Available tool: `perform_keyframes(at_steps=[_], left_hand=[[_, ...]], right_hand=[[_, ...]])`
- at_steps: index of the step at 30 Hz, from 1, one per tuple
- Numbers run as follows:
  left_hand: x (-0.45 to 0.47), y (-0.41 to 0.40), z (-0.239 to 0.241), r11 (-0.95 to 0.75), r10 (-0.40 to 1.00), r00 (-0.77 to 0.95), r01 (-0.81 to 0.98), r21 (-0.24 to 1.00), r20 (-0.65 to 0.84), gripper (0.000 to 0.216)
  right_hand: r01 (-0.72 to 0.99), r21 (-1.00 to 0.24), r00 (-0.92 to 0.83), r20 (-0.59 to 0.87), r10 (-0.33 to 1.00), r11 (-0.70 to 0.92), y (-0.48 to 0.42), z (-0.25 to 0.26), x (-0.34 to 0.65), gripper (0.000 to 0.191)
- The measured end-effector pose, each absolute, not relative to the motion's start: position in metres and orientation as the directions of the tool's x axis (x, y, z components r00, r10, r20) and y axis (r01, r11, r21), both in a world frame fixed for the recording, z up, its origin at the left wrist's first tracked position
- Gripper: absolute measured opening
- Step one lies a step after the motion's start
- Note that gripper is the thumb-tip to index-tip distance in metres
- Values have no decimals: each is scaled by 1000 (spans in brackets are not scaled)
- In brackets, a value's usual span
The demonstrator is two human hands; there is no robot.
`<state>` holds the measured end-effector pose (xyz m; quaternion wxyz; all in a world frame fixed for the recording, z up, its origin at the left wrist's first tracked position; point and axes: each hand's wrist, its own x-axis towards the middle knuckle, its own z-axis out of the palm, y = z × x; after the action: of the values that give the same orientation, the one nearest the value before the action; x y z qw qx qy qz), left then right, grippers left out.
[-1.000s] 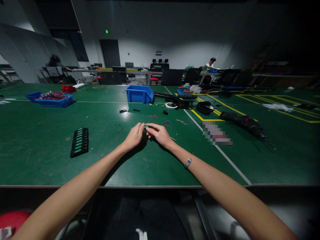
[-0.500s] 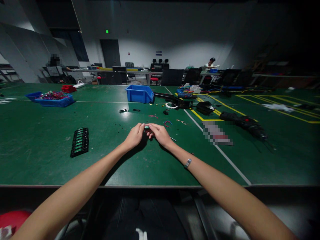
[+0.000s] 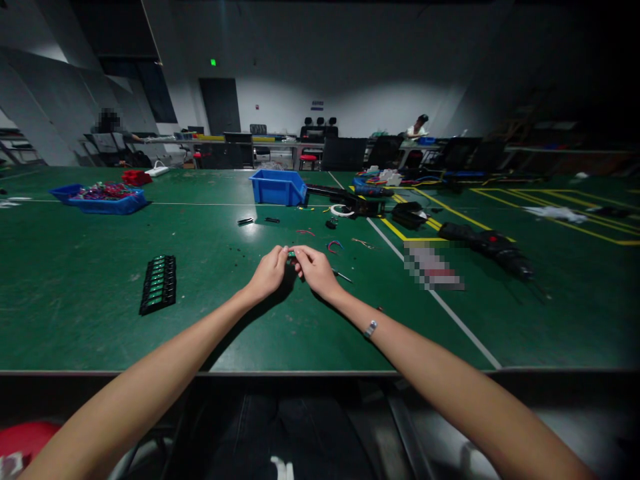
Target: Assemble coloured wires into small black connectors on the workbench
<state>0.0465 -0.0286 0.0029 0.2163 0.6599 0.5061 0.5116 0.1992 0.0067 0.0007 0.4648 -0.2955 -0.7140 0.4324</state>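
Note:
Both hands meet over the green table (image 3: 240,340), closed on a small green circuit board (image 3: 292,254) that is mostly covered by fingers. My left hand (image 3: 269,272) pinches its left side with the thumb. My right hand (image 3: 316,272) grips the right side, its fingers curled underneath. Left of my hands lies a black holder with a row of green circuit boards (image 3: 159,283). A thin screwdriver-like tool (image 3: 343,276) rests just right of my right hand. Beyond my hands are red and blue wires (image 3: 334,247) and two small dark strips, one being a black strip (image 3: 273,220).
A blue bin (image 3: 278,188) stands beyond my hands. At far left, a blue tray (image 3: 113,203) holds coloured wires. A black power tool (image 3: 490,247) and a white ring (image 3: 342,211) lie to the right. Two people sit at distant tables.
My right hand has shifted slightly left and closer over the circuit board, so less of it shows and more of the thin tool is visible. The left hand stays nearly still.

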Motion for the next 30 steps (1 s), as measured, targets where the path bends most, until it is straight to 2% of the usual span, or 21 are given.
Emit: perform_keyframes(at_steps=[13, 25, 30], left_hand=[[47, -28, 2, -377, 892, -10, 534, 757, 452, 36], [46, -29, 5, -377, 894, -27, 497, 782, 448, 40], [45, -29, 6, -382, 891, -19, 506, 773, 453, 38]], right_hand=[[99, -858, -370, 438, 820, 503, 7, 0, 198, 40], [-14, -916, -402, 373, 836, 401, 7, 3, 199, 42], [-21, -924, -425, 354, 833, 383, 4, 7, 200, 36]])
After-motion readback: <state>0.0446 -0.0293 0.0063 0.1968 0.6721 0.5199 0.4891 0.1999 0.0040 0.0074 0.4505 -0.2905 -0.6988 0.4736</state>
